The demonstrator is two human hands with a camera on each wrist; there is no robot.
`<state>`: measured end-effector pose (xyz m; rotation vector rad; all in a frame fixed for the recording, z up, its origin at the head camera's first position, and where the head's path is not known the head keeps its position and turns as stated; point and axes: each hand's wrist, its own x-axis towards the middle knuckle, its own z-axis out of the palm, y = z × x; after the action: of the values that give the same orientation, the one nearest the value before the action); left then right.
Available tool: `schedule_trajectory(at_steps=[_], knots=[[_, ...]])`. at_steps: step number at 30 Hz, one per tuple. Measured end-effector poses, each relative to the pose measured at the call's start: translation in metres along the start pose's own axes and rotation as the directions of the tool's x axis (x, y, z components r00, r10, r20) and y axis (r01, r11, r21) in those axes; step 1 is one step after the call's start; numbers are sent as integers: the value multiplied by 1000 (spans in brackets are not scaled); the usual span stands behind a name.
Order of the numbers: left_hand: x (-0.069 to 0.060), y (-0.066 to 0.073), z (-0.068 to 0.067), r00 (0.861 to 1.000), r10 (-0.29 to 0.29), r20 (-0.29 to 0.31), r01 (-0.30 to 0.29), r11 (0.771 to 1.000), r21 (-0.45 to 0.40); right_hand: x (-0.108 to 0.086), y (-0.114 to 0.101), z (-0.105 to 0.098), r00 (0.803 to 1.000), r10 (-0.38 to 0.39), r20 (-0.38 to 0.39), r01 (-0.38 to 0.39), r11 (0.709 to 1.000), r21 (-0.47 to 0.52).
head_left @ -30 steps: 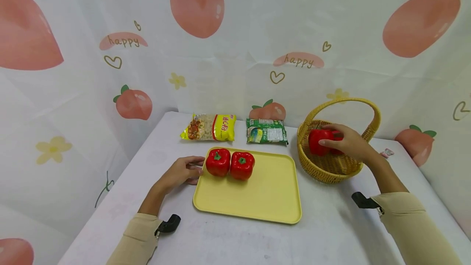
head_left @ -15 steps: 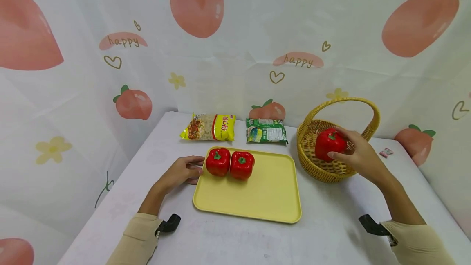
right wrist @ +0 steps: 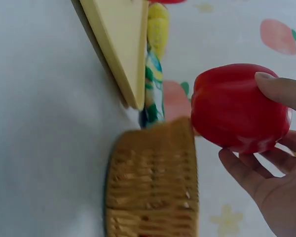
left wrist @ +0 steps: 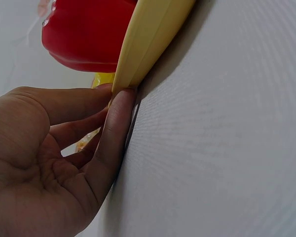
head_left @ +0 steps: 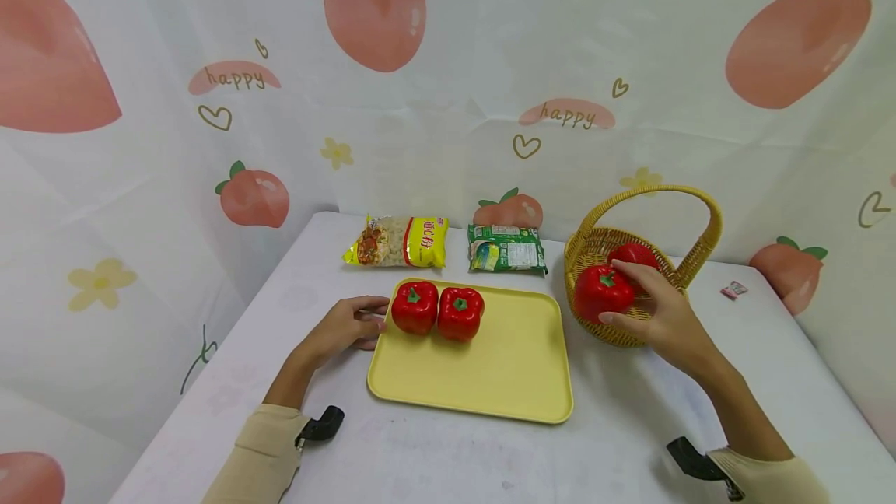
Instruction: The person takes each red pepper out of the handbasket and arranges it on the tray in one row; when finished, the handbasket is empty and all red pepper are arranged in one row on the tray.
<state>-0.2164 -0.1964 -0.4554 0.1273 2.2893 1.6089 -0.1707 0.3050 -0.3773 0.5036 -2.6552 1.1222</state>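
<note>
In the head view my right hand [head_left: 663, 317] holds a red bell pepper [head_left: 602, 294] by its side, over the near left rim of the wicker basket [head_left: 612, 333]. The right wrist view shows thumb and fingers around this pepper [right wrist: 239, 108], which is raised above the basket's rim. Another red bell pepper [head_left: 635, 255] lies inside the basket, partly covered by the hand. My left hand [head_left: 343, 325] pinches the left edge of the yellow tray [head_left: 504, 364]; its fingertips meet at the rim [left wrist: 130, 64]. Two red bell peppers [head_left: 415, 308] [head_left: 460, 314] sit side by side on the tray.
Behind the tray lie a yellow pasta bag [head_left: 402, 242] and a green packet [head_left: 507, 249]. A tall handle [head_left: 651, 191] arches over the basket. A small wrapped piece [head_left: 733, 290] lies right of it. A printed cloth backdrop [head_left: 448, 138] stands behind the table.
My right hand has lifted the bell pepper from inside the basket and carried it left and toward me, uncovering another pepper there. The left hand and the tray have stayed put.
</note>
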Motion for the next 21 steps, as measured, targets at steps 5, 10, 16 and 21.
schedule_trajectory(at_steps=[5,10,16,21], knots=[[0,0,0,1000,-3,-3,3,1000,0,0,-5,17,999,-36,19,35,999,26],[1,1,0,1000,-3,-3,3,1000,3,3,-8,33,998,-53,39,51,997,56],[1,1,0,1000,-2,-3,2,1000,-1,10,-14,53,993,-88,74,82,993,80],[1,0,0,1000,-3,-3,3,1000,1,14,-20,66,990,-101,98,93,992,81]])
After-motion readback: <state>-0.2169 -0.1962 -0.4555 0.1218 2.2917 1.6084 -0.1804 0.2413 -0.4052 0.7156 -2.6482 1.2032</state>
